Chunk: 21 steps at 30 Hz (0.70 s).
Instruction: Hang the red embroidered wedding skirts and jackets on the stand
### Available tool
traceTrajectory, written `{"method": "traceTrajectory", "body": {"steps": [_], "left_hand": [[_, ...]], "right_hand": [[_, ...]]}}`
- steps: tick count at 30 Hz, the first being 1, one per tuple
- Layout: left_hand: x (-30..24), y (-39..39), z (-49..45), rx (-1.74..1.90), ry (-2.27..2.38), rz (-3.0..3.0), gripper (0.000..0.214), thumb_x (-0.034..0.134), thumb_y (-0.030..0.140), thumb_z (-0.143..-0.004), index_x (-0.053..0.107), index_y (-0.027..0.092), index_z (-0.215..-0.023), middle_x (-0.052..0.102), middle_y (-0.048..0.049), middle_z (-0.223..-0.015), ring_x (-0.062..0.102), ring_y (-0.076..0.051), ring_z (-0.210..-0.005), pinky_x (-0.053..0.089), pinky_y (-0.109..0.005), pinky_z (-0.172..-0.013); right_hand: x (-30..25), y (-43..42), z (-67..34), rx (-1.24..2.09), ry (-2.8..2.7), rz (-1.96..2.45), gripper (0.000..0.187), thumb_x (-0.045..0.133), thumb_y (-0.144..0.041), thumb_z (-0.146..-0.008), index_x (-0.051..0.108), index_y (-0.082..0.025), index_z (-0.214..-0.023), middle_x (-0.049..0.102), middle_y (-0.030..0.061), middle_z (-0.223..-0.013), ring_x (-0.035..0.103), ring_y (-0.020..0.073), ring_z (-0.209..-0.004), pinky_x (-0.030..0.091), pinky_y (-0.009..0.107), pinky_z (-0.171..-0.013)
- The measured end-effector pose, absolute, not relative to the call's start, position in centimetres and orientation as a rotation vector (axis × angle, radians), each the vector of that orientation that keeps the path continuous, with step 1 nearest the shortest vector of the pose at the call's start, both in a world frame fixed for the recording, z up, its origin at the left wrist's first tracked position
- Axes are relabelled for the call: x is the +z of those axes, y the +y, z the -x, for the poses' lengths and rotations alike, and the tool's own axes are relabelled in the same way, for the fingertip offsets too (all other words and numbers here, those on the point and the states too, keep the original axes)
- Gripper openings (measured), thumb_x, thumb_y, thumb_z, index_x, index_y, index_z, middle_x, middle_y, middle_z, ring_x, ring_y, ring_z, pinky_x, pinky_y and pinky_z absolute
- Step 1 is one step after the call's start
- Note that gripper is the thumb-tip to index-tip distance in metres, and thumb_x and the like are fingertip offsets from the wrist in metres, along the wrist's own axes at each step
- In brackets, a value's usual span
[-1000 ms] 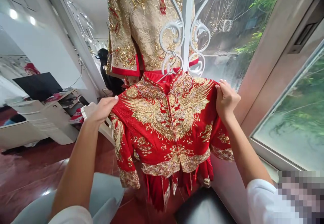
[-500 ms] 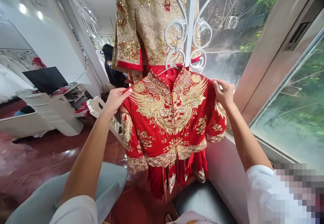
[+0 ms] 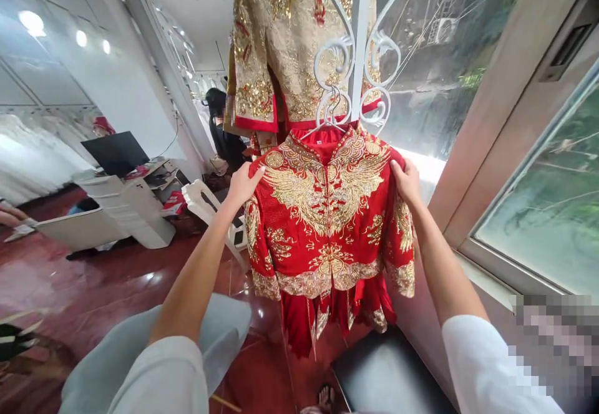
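A red jacket (image 3: 304,252) with gold embroidery and a stand collar hangs in front of me on a thin hanger (image 3: 332,111). My left hand (image 3: 246,184) pinches its shoulder on the left side, thumb lying on the front. On the opposite shoulder, my right hand (image 3: 406,180) is closed on the fabric, thumb in front and fingers mostly behind. Both sleeves hang down. Below the jacket hem shows a red pleated skirt (image 3: 298,323) with gold-tipped panels. The hanger's hook is at the scrolls of a white metal stand (image 3: 360,40).
Behind hangs a beige-gold garment (image 3: 299,86) with red trim. A black-topped seat (image 3: 384,370) and a pale blue chair (image 3: 224,333) stand below. Windows (image 3: 552,202) line the right. At left are a white chair (image 3: 201,199), a desk with a monitor (image 3: 115,152), and a person (image 3: 227,136).
The view has turned left, so the scene sits further right. My hands are closer together, and the jacket's right-side sleeve, spread outward before, now hangs straighter.
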State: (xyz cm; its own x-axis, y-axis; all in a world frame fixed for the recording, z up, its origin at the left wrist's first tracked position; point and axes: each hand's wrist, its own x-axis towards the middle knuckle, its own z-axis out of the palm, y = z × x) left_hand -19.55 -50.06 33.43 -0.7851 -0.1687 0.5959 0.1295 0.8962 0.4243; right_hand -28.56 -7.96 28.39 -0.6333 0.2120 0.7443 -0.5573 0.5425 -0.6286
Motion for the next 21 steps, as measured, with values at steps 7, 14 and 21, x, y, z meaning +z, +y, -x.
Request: {"method": "traceTrajectory", "body": {"steps": [7,14,21], "left_hand": [[37.9,-45.3,19.6,-0.077,-2.155,0.469,0.064,0.055,0.03,-0.082,0.034,0.012,-0.139,0.038,-0.0197,-0.144,0.032,-0.031,-0.136,0.022,-0.049,-0.113],[39.2,-38.6,23.1,0.465,-2.32,0.997,0.032,0.041,0.035,-0.093,0.063,0.013,-0.098,0.065,-0.0113,-0.1,0.056,-0.025,-0.102,0.034,-0.044,-0.099],[40.5,-38.7,22.3,0.318,-2.471,0.988,0.026,0.04,0.027,-0.093,0.062,0.014,-0.088,0.063,-0.008,-0.087,0.056,-0.02,-0.086,0.039,-0.036,-0.082]], "right_hand": [[29.9,-19.6,21.2,1.012,-1.974,-0.151,0.037,0.045,-0.05,-0.087,0.051,-0.021,-0.066,0.059,0.0071,-0.068,0.048,0.0177,-0.063,0.037,0.032,-0.064],[31.2,-25.8,23.2,1.475,-2.121,-0.202,0.037,0.049,-0.037,-0.085,0.038,-0.02,-0.054,0.042,-0.0009,-0.054,0.031,0.0108,-0.054,0.023,0.026,-0.055],[24.1,-24.0,21.1,1.687,-2.302,-0.317,0.031,0.048,-0.035,-0.082,0.041,-0.02,-0.056,0.045,-0.0011,-0.054,0.04,0.0114,-0.052,0.035,0.026,-0.054]]}}
